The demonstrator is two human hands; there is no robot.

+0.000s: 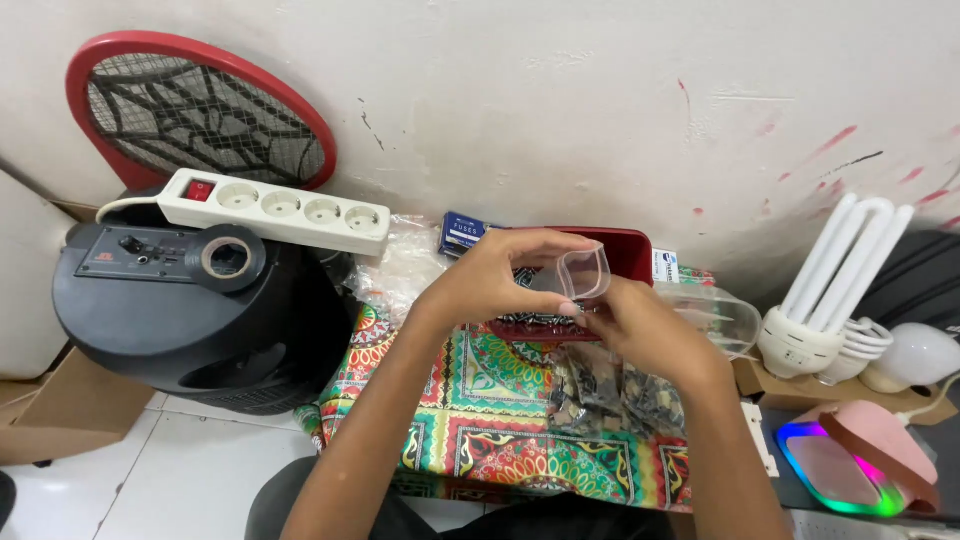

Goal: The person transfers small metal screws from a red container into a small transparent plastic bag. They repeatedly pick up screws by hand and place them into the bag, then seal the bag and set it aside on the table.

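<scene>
Both hands were up over the patterned cloth [480, 400], pinching a small clear plastic container [584, 270] between them. The left hand [490, 280] had its fingers curled around the near side and top edge, and the right hand [640, 320] had its fingertips closed on the bottom corner, so it was held from both sides just in front of the red tray [630, 250].

The cup looked like thin, stiff moulded plastic with rounded corners and a small rim. I'd guess it weighed next to nothing, was a bit slick and would flex or crack if squeezed hard. Rim and corners seemed like the sane places to hold it, which is about where the fingers sat.

Below the hands lay a couple of clear plastic bags [610, 395] of small dark parts, soft and crinkly, resting on the cloth. The tray held more small dark bits, too small to tell what. A bigger clear plastic jar [715, 315] lay on its side just right of the hands.

Off to the left sat a round black speaker [190, 320] with a roll of black tape [228, 258] and a white power strip [275, 208] on top, and a red electric swatter [200, 120] leaned against the wall. Spiral white bulbs [835, 300] stood on the right.
</scene>
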